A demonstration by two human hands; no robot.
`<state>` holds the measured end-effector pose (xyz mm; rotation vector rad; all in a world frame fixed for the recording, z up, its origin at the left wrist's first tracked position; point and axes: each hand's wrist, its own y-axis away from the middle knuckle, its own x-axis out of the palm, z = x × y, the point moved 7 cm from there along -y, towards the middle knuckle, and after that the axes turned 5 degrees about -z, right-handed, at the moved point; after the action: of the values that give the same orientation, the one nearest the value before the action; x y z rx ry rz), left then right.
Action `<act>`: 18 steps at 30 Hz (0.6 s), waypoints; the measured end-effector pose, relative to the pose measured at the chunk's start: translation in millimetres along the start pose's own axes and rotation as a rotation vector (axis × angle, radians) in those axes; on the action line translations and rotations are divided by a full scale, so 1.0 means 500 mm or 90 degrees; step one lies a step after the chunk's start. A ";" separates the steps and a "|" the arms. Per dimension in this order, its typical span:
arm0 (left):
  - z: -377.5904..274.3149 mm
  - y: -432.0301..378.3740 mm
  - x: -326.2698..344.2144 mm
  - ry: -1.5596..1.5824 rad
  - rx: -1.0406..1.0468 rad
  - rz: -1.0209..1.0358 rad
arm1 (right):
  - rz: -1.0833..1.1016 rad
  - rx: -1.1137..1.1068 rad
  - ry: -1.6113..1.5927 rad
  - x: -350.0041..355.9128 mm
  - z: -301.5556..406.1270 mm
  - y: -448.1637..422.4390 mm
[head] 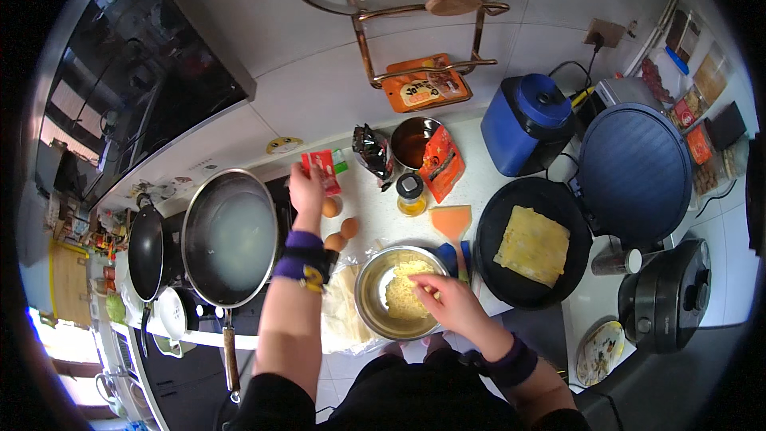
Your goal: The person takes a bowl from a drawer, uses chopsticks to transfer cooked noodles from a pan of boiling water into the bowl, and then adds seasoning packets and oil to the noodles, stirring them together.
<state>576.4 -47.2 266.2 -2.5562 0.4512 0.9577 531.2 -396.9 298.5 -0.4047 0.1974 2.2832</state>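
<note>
My left hand [306,188] reaches to the back of the counter, its fingers closed at the left edge of a red packet [325,172]. Brown eggs [335,242] lie just below that hand. My right hand [450,301] is over a stainless steel bowl [369,305], fingertips down at the yellow noodle-like strands [405,290] inside. Whether those fingers grip any strands is hard to tell. Beside the bowl, a clear plastic bag [344,305] holds pale flat sheets. An orange spatula [452,222] lies to the bowl's upper right.
Left, a large pan [236,239] with cloudy liquid stands at the hob beside a smaller black pan [145,251]. Right, a square flatbread [532,245] lies on a round black griddle [491,275], its lid [637,173] raised. An oil bottle [411,194] and orange pouch [443,164] stand behind.
</note>
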 end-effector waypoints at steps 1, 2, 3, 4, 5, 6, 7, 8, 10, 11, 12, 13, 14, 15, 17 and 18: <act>0.020 0.025 -0.008 0.063 -0.005 0.004 | 0.002 -0.027 -0.014 0.012 0.013 -0.029; 0.040 0.047 -0.020 0.126 -0.009 0.006 | 0.005 -0.061 -0.033 0.025 0.026 -0.067; 0.001 0.101 -0.033 0.166 -0.013 0.023 | -0.014 -0.070 -0.036 0.028 0.020 -0.113; -0.031 0.154 -0.073 0.200 -0.020 0.027 | -0.026 -0.077 -0.037 0.043 0.019 -0.158; -0.036 0.195 -0.100 0.195 0.001 0.033 | -0.043 -0.078 -0.030 0.059 0.013 -0.204; -0.039 0.237 -0.132 0.189 0.021 0.036 | -0.060 -0.073 -0.016 0.080 0.005 -0.250; -0.005 0.268 -0.148 0.174 0.002 0.055 | -0.071 -0.067 0.004 0.112 -0.002 -0.294; 0.029 0.300 -0.166 0.156 -0.016 0.073 | -0.082 -0.060 0.029 0.146 -0.008 -0.339; 0.076 0.363 -0.187 0.132 -0.050 0.127 | -0.119 -0.038 0.095 0.186 -0.035 -0.421; 0.091 0.381 -0.185 0.102 -0.046 0.152 | -0.142 -0.022 0.134 0.194 -0.052 -0.458; 0.111 0.399 -0.188 0.069 -0.045 0.175 | -0.158 -0.005 0.165 0.203 -0.063 -0.491; 0.134 0.416 -0.191 0.053 -0.058 0.186 | -0.161 0.025 0.189 0.214 -0.068 -0.518; 0.152 0.427 -0.189 0.040 -0.072 0.201 | -0.169 0.058 0.210 0.219 -0.074 -0.543; 0.174 0.438 -0.190 0.032 -0.091 0.208 | -0.159 0.101 0.224 0.229 -0.074 -0.558; 0.196 0.455 -0.190 0.016 -0.108 0.225 | -0.166 0.160 0.246 0.232 -0.077 -0.585; 0.190 0.457 -0.189 0.010 -0.100 0.240 | -0.185 0.181 0.253 0.222 -0.085 -0.599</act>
<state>360.2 -190.1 211.3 -2.6730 0.9208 1.1400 691.6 -130.1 215.8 -0.6865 0.6140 1.8379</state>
